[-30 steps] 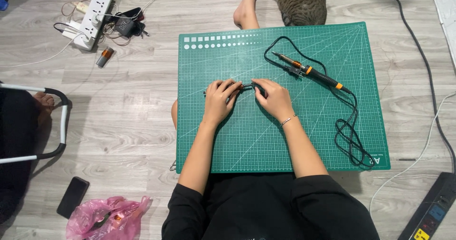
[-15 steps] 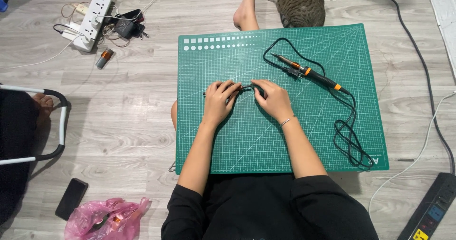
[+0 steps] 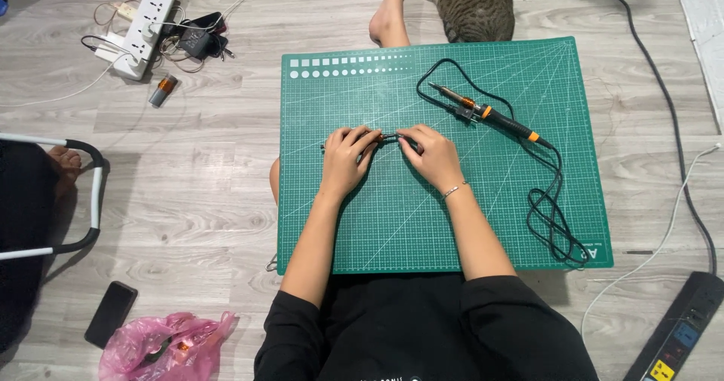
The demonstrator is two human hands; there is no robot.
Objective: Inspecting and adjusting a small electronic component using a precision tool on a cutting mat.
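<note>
On the green cutting mat, my left hand and my right hand meet at the middle, both pinching a thin dark wire stretched between the fingertips. The wire's ends are mostly hidden under my fingers. A soldering iron with a black and orange handle lies on the mat to the right of my right hand, its black cord coiled toward the mat's right edge.
A tabby cat and a bare foot sit beyond the mat's far edge. A white power strip with cables lies top left, a black power strip bottom right. A phone and pink bag lie bottom left.
</note>
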